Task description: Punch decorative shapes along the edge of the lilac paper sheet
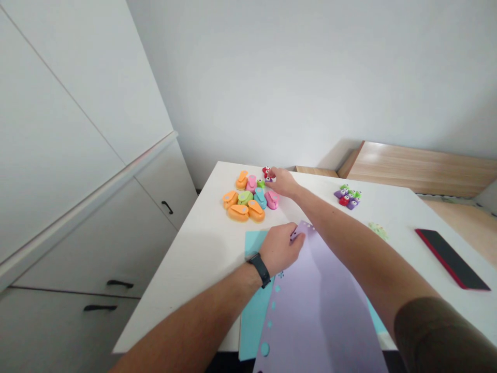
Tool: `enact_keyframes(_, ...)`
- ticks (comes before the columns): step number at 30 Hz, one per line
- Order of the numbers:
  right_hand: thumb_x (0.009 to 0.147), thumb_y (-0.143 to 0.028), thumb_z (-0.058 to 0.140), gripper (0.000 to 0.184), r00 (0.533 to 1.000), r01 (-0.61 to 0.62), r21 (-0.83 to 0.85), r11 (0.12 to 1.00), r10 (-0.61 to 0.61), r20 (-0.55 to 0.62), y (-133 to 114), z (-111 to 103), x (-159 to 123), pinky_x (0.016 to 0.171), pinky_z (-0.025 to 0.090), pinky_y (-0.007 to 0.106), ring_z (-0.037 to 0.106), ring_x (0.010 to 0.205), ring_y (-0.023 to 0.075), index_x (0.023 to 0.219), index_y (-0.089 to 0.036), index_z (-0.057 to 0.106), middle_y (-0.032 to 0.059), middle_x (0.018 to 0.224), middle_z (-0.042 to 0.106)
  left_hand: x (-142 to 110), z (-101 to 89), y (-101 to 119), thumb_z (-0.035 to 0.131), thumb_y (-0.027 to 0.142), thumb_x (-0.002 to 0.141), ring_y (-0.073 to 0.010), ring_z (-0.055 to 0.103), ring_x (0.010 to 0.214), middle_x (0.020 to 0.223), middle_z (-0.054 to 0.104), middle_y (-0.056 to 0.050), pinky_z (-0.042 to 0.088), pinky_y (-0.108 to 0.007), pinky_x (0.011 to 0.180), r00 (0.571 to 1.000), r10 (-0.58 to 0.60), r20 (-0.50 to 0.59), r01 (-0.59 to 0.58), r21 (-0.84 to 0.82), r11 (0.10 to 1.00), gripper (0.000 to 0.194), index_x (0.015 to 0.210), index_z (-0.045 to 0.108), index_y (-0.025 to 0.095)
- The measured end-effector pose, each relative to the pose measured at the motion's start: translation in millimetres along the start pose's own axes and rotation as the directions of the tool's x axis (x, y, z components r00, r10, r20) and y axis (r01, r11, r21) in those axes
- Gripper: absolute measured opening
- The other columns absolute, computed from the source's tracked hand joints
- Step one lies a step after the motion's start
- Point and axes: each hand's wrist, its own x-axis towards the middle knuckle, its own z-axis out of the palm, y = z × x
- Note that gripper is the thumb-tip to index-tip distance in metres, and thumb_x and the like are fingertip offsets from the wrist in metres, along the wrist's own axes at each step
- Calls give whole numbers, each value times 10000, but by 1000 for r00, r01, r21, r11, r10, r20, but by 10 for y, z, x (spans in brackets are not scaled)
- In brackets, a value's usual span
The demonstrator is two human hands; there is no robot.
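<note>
A lilac paper sheet (314, 305) lies across the near end of the table, with a row of small punched holes (273, 305) running down its left edge and along its far corner; no holes show along its right edge. The left hand (277, 249), a black wristband (261, 269) at its wrist, pinches that far corner closed between its fingers. A turquoise paper sheet (254, 316) lies beneath, showing on both sides. The right hand (281, 182) reaches ahead, its fingers at a small red craft punch (266, 171), though whether they grip it cannot be told. Beside that stand larger orange, pink, green and blue craft punches (244, 202). Farther right sit a cluster of small craft punches (348, 197), pale green paper cut-outs (378, 230) and a black-and-red phone (450, 259).
</note>
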Motion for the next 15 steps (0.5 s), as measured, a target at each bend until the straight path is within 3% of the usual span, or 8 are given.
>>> enact_keyframes(3, 852, -316, 715, 193, 999, -27, 52, 998, 26, 19, 27, -17, -55, 825, 483, 361, 663, 942, 253, 998, -220, 632, 93, 1059, 741, 2, -1, 3, 513, 366, 959, -161, 488, 630, 666, 551, 0, 237, -310, 594, 1000, 0, -6, 0, 5, 1000, 289, 717, 478, 212)
enact_keyframes(9, 923, -327, 618, 173, 995, -95, 224, 970, 96, 6, 129, -228, -381, 733, 483, 324, 696, 851, 194, 1050, -249, 530, 46, 1013, 752, 1, -15, 17, 520, 384, 956, -158, 466, 617, 657, 544, 3, 223, -309, 591, 999, -31, 8, 31, -10, 999, 292, 723, 495, 210)
enact_keyframes(12, 882, -374, 673, 256, 992, -118, 547, 829, 128, 21, 187, -430, -692, 629, 450, 280, 708, 816, 182, 1042, -252, 515, 25, 995, 735, 1, -17, 22, 524, 381, 952, -151, 449, 607, 634, 514, 17, 212, -309, 588, 1000, -27, -15, 27, -17, 1000, 295, 715, 478, 210)
enact_keyframes(15, 826, -362, 760, 317, 996, -66, 774, 630, 88, 14, 224, -657, -1089, 633, 436, 270, 698, 868, 183, 1007, -253, 523, 8, 961, 700, 4, -18, 23, 522, 381, 951, -141, 427, 588, 602, 461, 33, 205, -308, 582, 999, -25, -38, 24, -16, 1000, 321, 694, 432, 212)
